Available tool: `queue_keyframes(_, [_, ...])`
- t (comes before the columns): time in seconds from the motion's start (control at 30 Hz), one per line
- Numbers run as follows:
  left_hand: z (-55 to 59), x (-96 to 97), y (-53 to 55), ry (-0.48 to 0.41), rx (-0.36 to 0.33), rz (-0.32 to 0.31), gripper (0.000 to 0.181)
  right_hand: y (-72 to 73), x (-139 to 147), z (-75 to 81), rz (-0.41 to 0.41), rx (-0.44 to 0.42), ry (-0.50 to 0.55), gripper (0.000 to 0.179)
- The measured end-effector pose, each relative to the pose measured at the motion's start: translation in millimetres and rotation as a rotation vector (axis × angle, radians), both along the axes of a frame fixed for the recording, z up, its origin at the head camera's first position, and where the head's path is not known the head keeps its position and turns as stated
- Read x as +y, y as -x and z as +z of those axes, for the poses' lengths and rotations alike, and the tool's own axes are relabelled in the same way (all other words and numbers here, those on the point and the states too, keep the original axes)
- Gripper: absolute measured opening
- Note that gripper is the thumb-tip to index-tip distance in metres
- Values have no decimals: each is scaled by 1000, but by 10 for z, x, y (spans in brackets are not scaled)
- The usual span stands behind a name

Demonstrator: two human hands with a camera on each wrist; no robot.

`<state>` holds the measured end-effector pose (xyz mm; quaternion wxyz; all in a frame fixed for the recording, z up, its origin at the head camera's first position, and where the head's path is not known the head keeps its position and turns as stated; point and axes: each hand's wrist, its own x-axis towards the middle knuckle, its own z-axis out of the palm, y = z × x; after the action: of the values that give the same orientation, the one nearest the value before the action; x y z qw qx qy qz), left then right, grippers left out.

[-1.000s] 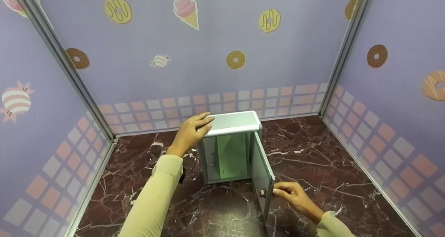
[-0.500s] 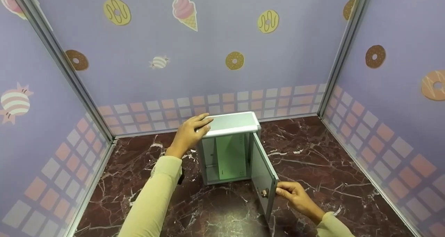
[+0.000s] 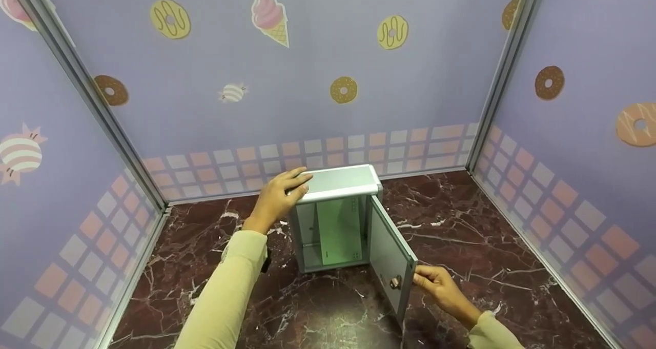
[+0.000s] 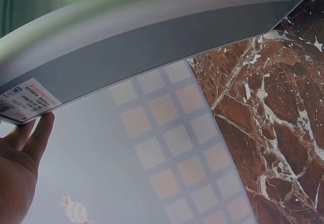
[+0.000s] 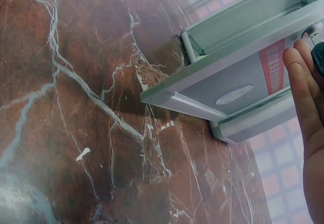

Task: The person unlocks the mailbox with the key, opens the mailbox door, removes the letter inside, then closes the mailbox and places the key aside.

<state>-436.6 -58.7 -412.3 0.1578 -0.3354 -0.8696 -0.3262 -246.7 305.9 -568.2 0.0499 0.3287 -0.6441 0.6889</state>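
A small silver-grey metal cabinet [image 3: 338,182] stands upright on the dark red marbled surface, its door [image 3: 388,257] swung outward on the right side. Inside, a green panel [image 3: 340,231] shows. My left hand [image 3: 277,198] rests on the cabinet's top left corner, fingers fairly straight; in the left wrist view its fingertips touch the edge beside a printed label [image 4: 28,101]. At the door's free edge my right hand [image 3: 438,287] pinches a black-headed key [image 5: 319,57] at the lock [image 5: 314,30]. The latch [image 3: 395,282] sits on the door's inner face.
Purple walls [image 3: 307,57] printed with sweets and doughnuts enclose the back and both sides, joined by grey metal corner posts [image 3: 505,77]. The marbled surface [image 3: 461,216] extends around the cabinet. A red sticker [image 5: 272,67] is on the door's outer face.
My right hand has moved slightly to the right, swinging the cabinet door wider. My left hand stays on the cabinet's top corner. The head view has shifted a little.
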Motion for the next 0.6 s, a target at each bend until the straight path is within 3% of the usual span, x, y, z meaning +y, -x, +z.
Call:
queue_keyframes(0.3, [6,2,-20,-11,-3,-10,37,-29,59,-1,-49,-79,-17,22])
queue_keyframes(0.6, [1,-4,-30,-5,3,0,38,-39,77,-11,-68,-69,-21,20])
